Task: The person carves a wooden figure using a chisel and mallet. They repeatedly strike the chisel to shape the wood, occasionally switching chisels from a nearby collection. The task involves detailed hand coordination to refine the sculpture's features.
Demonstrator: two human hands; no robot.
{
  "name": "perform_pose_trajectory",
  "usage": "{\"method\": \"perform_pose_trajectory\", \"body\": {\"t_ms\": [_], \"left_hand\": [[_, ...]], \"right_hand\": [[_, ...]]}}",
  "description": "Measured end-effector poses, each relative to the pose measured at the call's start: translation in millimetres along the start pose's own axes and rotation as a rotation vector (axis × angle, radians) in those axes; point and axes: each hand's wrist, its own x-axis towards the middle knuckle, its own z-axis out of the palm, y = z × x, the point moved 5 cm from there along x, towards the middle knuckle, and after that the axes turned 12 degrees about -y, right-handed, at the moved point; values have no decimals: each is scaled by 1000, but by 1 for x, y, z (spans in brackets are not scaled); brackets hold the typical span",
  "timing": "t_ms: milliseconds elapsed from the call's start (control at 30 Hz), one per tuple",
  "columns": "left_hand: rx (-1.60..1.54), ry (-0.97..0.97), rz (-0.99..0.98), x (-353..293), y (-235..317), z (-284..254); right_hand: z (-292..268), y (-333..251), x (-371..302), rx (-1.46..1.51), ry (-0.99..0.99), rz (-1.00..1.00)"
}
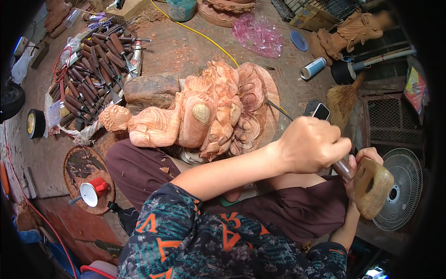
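A carved wooden figure (155, 124) lies on its side across the floor in front of me, its head to the left and its petalled base (254, 109) to the right. My left hand (312, 145) is wrapped around a chisel (343, 170), whose thin blade reaches the base's right side. Whether the tip touches the wood, I cannot tell. Close by on the right, my right hand (351, 179) grips a wooden mallet (374, 189), its head at the chisel's handle end. Part of that hand is hidden behind the mallet. A wooden block (151, 89) lies beside the figure.
Many chisels (88, 79) lie piled at the left. A red mug (98, 188) stands on a round tray (74, 160). Behind are a can (313, 68), pink plastic (257, 35) and a yellow cable (200, 33). A fan (404, 186) stands at the right.
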Motion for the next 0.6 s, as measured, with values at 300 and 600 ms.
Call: {"method": "perform_pose_trajectory", "body": {"t_ms": [300,600], "left_hand": [[-17,55,-79,3,-4,-5],[-108,42,-102,8,10,-3]], "right_hand": [[1,40,-38,26,-120,270],[-5,16,-10,320,0,292]]}}
